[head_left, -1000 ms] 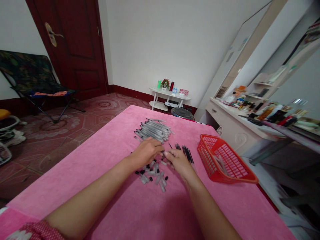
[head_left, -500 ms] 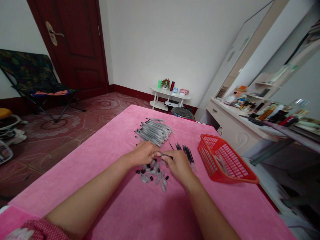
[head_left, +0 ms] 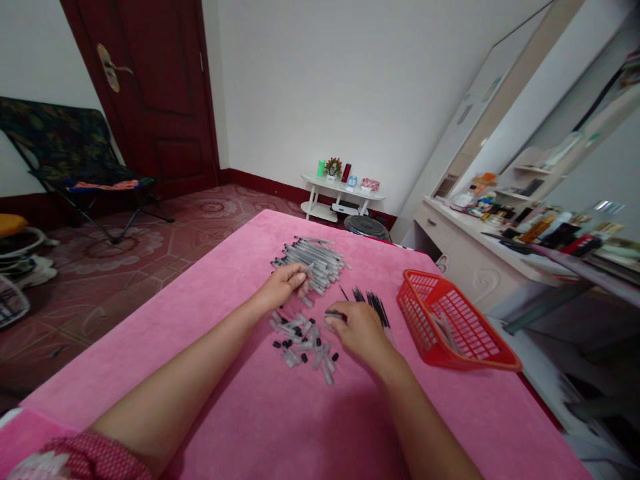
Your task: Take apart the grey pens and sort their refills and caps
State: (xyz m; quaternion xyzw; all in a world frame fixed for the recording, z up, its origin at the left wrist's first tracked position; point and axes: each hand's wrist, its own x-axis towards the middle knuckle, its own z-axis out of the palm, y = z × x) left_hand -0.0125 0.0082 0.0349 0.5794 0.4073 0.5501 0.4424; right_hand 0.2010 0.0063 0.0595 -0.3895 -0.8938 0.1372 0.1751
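Note:
My left hand [head_left: 290,285] is closed in a pinch at the near edge of a pile of clear grey pens [head_left: 315,261]. A small pale piece shows at its fingertips, too small to name. Lower and to the right, my right hand [head_left: 357,328] pinches a pen [head_left: 334,315] between thumb and fingers; most of it is hidden by the hand. Between and below the hands lie loose clear pen caps [head_left: 317,360] and small black plugs [head_left: 304,358]. Several black-tipped pen refills [head_left: 376,304] lie just beyond my right hand.
A red plastic basket [head_left: 413,327] with some pale things inside stands at the right on the pink cloth [head_left: 200,320]. A dressing table [head_left: 465,243] crowded with bottles is beyond it. A folding chair [head_left: 80,160] and a low white stand [head_left: 320,180] are farther off.
My hands were together on a thin pen part and have come apart. The left hand has moved up and away toward the pen pile; the right has stayed nearly in place.

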